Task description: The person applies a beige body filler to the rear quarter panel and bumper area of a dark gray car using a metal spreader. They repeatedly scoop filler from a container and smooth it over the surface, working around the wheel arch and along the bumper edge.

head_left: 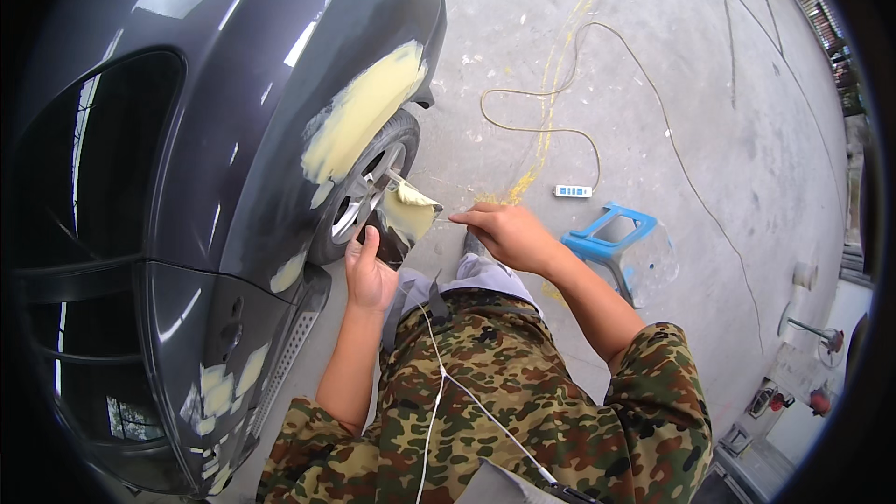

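Filler work beside a dark car point(187, 177).
Left hand point(370, 273) grips a board point(408, 215) loaded with yellow filler; right hand point(504, 233) pinches a spreader point(445, 216) pointing left at it. Stool point(611, 241) and cord point(560, 112) lie right.

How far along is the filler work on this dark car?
Done: yellow filler is spread over the rear wheel arch, with smaller patches low on the door. In hand: the left hand holds a board loaded with filler, and the right hand works a spreader across it. Left: every patch looks raw and unpainted, so sanding and paint seem outstanding.
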The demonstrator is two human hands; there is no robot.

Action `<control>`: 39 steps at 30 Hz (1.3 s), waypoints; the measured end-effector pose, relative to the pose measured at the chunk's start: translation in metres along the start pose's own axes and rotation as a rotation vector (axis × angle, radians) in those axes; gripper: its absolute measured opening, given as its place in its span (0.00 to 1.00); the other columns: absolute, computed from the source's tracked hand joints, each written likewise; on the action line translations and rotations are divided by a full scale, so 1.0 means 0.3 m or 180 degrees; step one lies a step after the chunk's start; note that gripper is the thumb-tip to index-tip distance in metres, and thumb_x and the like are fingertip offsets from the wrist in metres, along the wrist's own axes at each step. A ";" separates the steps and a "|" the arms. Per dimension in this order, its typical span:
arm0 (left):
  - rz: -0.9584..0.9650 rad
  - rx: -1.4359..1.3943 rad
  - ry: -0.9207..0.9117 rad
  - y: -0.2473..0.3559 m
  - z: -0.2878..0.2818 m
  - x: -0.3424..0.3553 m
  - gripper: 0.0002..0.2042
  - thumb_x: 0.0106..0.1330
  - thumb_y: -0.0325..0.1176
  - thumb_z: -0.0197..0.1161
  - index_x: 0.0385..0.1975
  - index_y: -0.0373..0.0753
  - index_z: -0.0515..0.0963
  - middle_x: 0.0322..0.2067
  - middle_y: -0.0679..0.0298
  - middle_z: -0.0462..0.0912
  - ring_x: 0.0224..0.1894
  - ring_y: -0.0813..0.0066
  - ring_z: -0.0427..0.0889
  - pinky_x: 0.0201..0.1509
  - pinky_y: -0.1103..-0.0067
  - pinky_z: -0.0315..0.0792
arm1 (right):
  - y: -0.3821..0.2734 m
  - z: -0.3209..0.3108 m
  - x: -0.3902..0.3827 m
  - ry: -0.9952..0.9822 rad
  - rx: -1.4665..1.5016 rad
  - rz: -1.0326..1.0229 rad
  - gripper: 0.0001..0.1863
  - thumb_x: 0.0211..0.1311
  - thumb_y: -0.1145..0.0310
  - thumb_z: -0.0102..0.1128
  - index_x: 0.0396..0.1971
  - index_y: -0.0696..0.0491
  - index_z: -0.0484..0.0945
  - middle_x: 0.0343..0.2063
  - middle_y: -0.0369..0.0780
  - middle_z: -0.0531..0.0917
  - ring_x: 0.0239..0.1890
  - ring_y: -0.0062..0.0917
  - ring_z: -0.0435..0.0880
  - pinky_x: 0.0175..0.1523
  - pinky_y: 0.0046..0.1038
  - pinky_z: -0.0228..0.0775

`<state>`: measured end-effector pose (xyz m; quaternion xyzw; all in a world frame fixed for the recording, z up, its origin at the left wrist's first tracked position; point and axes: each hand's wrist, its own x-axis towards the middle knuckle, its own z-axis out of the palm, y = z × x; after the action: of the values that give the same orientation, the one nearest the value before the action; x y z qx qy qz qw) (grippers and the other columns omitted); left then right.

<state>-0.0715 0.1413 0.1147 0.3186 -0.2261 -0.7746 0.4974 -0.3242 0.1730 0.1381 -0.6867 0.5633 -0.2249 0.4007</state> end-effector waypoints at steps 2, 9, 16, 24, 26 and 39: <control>-0.0002 -0.0163 -0.0033 0.046 -0.062 -0.017 0.19 0.78 0.33 0.51 0.65 0.34 0.67 0.63 0.57 0.74 0.65 0.63 0.74 0.70 0.65 0.66 | 0.002 0.105 0.009 0.0117 -0.0045 0.0275 0.18 0.66 0.73 0.57 0.55 0.52 0.80 0.42 0.49 0.85 0.43 0.45 0.84 0.47 0.37 0.75; 0.0141 -0.0112 -0.0072 0.212 -0.246 -0.012 0.18 0.78 0.33 0.52 0.64 0.34 0.68 0.63 0.58 0.75 0.64 0.65 0.75 0.70 0.66 0.67 | 0.010 0.394 0.168 0.1829 0.1236 0.0952 0.15 0.67 0.71 0.56 0.50 0.58 0.82 0.39 0.50 0.87 0.40 0.37 0.86 0.48 0.32 0.75; 0.0230 0.0127 -0.0008 0.231 -0.258 0.006 0.17 0.78 0.32 0.52 0.63 0.33 0.70 0.61 0.58 0.76 0.62 0.66 0.76 0.69 0.68 0.69 | 0.083 0.434 0.264 0.2476 0.1825 0.1020 0.16 0.71 0.70 0.55 0.54 0.61 0.79 0.36 0.44 0.86 0.37 0.24 0.82 0.45 0.27 0.74; -0.0031 0.0462 -0.0108 0.224 -0.259 0.108 0.19 0.77 0.31 0.54 0.63 0.30 0.69 0.60 0.56 0.76 0.60 0.67 0.77 0.67 0.71 0.68 | 0.099 0.454 0.319 0.2925 0.2864 0.1360 0.17 0.71 0.73 0.54 0.56 0.60 0.79 0.40 0.40 0.85 0.39 0.18 0.79 0.47 0.23 0.72; -0.0215 0.0520 -0.0070 0.216 -0.312 0.180 0.19 0.78 0.32 0.53 0.63 0.28 0.69 0.60 0.56 0.77 0.60 0.68 0.77 0.67 0.72 0.68 | 0.131 0.504 0.375 0.3057 0.2797 0.1437 0.17 0.70 0.74 0.55 0.56 0.60 0.79 0.41 0.40 0.86 0.41 0.19 0.80 0.48 0.23 0.72; -0.0451 0.1227 0.0594 -0.212 -0.375 0.722 0.21 0.79 0.32 0.50 0.65 0.24 0.65 0.61 0.51 0.75 0.63 0.65 0.75 0.68 0.70 0.67 | 0.832 0.505 0.711 0.2718 0.3088 0.2235 0.17 0.70 0.73 0.55 0.56 0.59 0.80 0.40 0.39 0.86 0.39 0.17 0.79 0.47 0.21 0.71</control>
<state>-0.0960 -0.0348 -0.0642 0.4931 -0.3000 -0.7172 0.3904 -0.3007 0.0033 -0.1805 -0.0639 0.6942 -0.5552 0.4536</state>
